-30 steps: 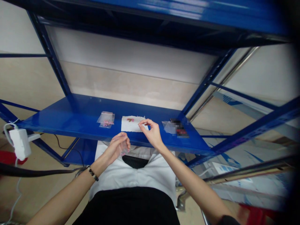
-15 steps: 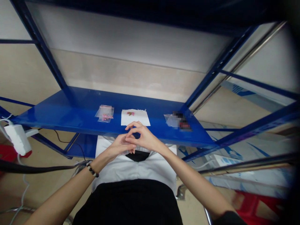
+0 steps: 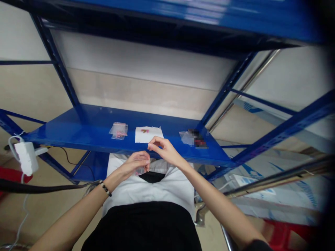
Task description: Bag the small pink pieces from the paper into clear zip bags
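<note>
My left hand (image 3: 134,164), with a beaded bracelet at the wrist, is over my lap in front of the shelf edge. Its fingers curl round a small clear plastic bag (image 3: 140,170), partly hidden by the hand. Just to the right and a little higher, my right hand (image 3: 166,150) has thumb and fingertips drawn together in a pinch; anything between them is too small to make out. Beyond it lies a white cloth (image 3: 141,137) with small pink and gold pieces (image 3: 144,131) on its far part.
On the blue shelf (image 3: 86,129), clear bags with pink pieces (image 3: 120,134) lie to the left. Another clear bag (image 3: 186,138) and a blurred dark item (image 3: 197,137) lie to the right. Blue uprights frame both sides. A white power adapter (image 3: 26,158) hangs at the left.
My hands were together at the fingertips; now the right hand has come away to the right. The left still holds the bag. The view has tilted upward, showing more of the upper shelf.
</note>
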Available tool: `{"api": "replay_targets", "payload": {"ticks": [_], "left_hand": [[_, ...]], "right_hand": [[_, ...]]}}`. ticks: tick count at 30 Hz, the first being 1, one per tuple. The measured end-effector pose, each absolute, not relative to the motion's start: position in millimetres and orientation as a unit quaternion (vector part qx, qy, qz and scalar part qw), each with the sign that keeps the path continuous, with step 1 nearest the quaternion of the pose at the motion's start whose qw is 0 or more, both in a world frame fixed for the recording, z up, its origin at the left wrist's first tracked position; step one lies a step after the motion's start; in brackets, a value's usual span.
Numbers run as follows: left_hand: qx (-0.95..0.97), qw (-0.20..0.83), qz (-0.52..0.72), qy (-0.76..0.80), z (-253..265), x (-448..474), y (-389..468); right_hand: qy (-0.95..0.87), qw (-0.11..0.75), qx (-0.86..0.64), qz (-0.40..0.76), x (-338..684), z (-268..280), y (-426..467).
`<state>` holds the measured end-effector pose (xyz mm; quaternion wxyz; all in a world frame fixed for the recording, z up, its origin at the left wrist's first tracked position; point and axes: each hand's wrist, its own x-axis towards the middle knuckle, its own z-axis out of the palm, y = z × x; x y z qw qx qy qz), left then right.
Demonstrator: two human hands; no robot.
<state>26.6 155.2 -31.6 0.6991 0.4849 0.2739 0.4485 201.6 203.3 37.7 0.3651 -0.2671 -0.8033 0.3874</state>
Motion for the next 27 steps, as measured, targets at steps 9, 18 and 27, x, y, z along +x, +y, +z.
{"api": "replay_targets", "payload": {"ticks": [9, 18, 27], "left_hand": [[0.518, 0.710, 0.393, 0.270, -33, 30, 161], [0.606, 0.706, 0.219, 0.295, -51, 35, 151], [0.593, 0.699, 0.263, 0.300, -47, 34, 160]], "right_hand": [[-0.735, 0.453, -0.348, 0.364, 191, -15, 290], [-0.841, 0.353, -0.395, 0.109, 160, -27, 355], [-0.849, 0.353, -0.386, 0.079, 162, -46, 362]]}}
